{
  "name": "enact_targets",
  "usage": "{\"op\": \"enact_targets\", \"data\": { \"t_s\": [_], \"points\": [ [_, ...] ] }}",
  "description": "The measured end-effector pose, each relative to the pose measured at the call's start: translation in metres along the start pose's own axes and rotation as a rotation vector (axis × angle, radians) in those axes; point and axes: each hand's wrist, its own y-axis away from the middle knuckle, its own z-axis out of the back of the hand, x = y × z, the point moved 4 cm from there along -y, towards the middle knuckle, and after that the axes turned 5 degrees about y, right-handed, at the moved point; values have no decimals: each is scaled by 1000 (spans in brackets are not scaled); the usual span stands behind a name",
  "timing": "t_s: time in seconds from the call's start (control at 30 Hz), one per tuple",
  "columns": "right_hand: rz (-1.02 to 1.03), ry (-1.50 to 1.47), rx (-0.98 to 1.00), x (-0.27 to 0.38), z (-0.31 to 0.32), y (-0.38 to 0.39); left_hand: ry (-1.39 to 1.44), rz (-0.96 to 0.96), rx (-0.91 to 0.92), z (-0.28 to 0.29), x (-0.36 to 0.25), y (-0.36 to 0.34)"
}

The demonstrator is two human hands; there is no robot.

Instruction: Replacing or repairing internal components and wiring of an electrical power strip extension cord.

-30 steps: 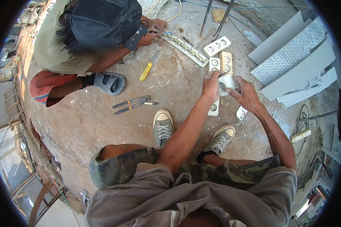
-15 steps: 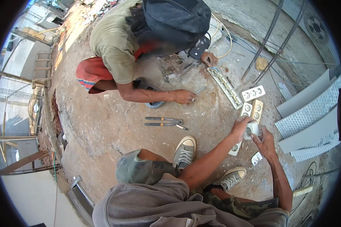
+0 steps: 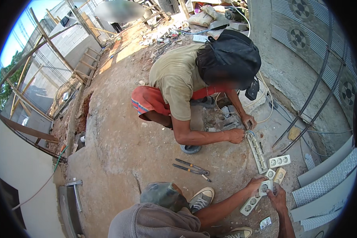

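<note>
A white power socket point(image 3: 265, 186) sits between my two hands, its round outlet facing up. My left hand point(image 3: 255, 185) grips it from the left side, fingers closed on its edge. From the right, my right hand point(image 3: 277, 196) pinches its lower edge with thumb and fingers. Under and around it on the ground lie a white socket strip point(image 3: 250, 205), a yellowed socket block point(image 3: 279, 175), a smaller white socket point(image 3: 270, 173) and a three-outlet white strip point(image 3: 280, 160). Beyond them, a long opened power strip point(image 3: 257, 152) shows its inner contacts.
A crouching co-worker point(image 3: 178, 79) has one hand point(image 3: 237, 135) and another point(image 3: 248, 121) at the strip's far end. Pincers point(image 3: 190, 168) lie on the ground to the left. Bent steel bars point(image 3: 311, 105) and curved sheets point(image 3: 325, 180) stand at right.
My view has tilted upward, showing more of the yard. The co-worker's nearer hand has moved right to the opened strip's end. The socket stays in my hands.
</note>
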Motion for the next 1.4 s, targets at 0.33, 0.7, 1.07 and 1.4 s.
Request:
{"op": "enact_targets", "data": {
  "t_s": [0.33, 0.7, 1.07, 1.4],
  "points": [
    [-131, -77, 58, -23, -17, 2, -111, -49, -442, 18, 31, 4],
    [-186, -30, 134, -25, -17, 7, -2, -104, -576, 7, 27, 21],
    [-160, -27, 204, -31, -9, 4, 35, 55, -277, 4, 21, 13],
    [-601, 49, 504, -143, 50, 62, -316, -36, -464, 23, 18, 10]
  ]
}}
